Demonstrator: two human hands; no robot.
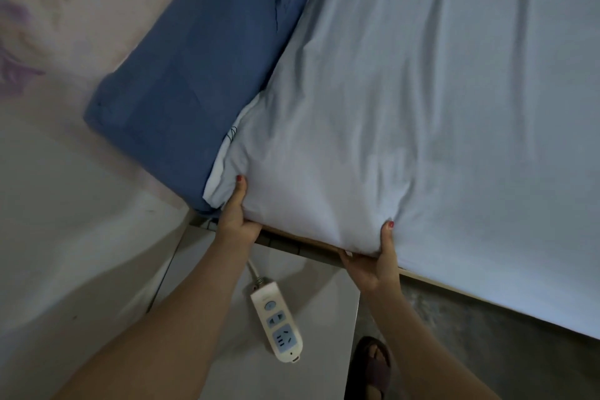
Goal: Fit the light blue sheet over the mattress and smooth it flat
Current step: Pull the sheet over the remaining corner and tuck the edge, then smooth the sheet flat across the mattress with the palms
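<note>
A white power strip lies on a pale bedside cabinet beside a dark blue pillow

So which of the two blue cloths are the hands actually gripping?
The pale blue sheet over the mattress corner; left hand and right hand grip it. The darker blue folded cloth lies untouched beside it.

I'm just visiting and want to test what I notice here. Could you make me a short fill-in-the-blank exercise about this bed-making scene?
1. Both hands, the left hand and the right hand, grip one ____ of the mattress.
2. The light blue sheet shows long ____ running across it.
3. The dark blue pillow lies against the ____.
4. A white ____ lies on the bedside cabinet.

Missing words: corner; wrinkles; wall; power strip
</note>
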